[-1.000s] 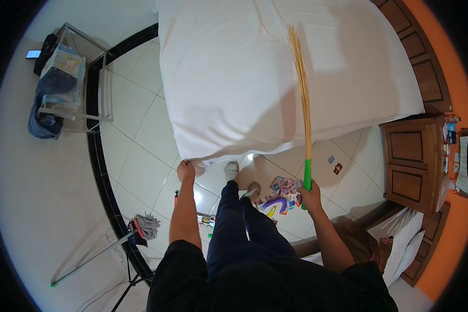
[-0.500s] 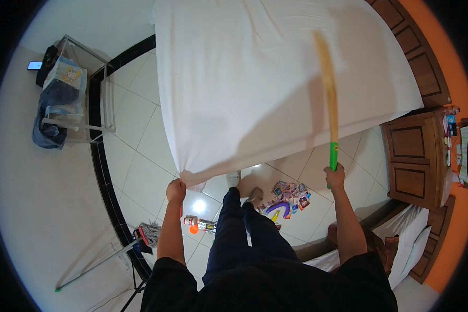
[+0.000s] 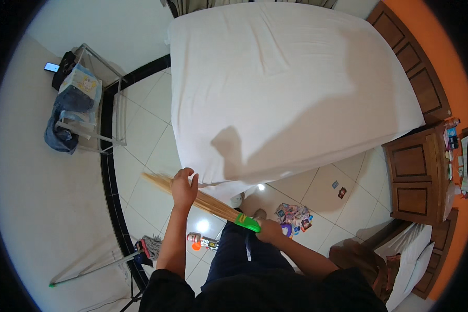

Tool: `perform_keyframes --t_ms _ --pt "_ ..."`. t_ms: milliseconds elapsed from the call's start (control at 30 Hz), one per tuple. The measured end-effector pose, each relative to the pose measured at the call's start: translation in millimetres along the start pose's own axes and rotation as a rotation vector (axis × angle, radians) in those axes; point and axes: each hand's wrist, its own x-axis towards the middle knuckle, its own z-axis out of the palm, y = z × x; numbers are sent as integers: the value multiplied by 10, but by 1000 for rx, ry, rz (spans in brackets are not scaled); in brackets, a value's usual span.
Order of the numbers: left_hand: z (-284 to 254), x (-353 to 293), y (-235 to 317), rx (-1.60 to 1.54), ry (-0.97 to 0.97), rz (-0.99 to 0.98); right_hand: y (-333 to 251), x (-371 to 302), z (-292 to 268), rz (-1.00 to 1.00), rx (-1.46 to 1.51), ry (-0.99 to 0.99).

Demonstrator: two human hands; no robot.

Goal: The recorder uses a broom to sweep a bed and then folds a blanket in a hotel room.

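Observation:
A mattress covered with a white fitted sheet [image 3: 296,88] fills the upper middle of the head view. My right hand [image 3: 269,231] grips the green handle of a stick broom [image 3: 218,207], held low in front of my legs with its pale bristles toward the left. At the near left corner of the mattress is my left hand [image 3: 185,187], its thumb and fingers apart. It lies over the broom's bristles in the view; whether it touches them or the sheet, I cannot tell.
Scattered cards [image 3: 295,216] and a purple curved object [image 3: 286,229] lie on the tiled floor near my feet. To the left stand a clothes rack [image 3: 120,119] with jeans [image 3: 62,132] and a mop [image 3: 152,246]. A wooden cabinet [image 3: 412,165] stands at right.
My left hand has let go of the sheet corner. The broom has swung from raised over the mattress at right down to the left, across my front.

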Motion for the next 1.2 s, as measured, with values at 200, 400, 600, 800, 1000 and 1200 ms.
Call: perform_keyframes --t_ms 200,400,600,800,1000,1200 --pt "-387 76 312 -78 179 144 872 160 -887 143 222 624" --pt "-399 109 65 -105 69 117 735 978 -1703 495 1057 823" --pt "-556 449 -4 -157 22 116 -59 1547 -461 176 106 311" --pt "-757 735 -189 -162 117 163 -656 910 -939 1 -2 224" --pt "-814 950 -302 -117 83 158 354 1185 -1685 472 594 793" --pt "-616 1183 -116 -111 82 113 570 2266 -2004 453 1124 824"
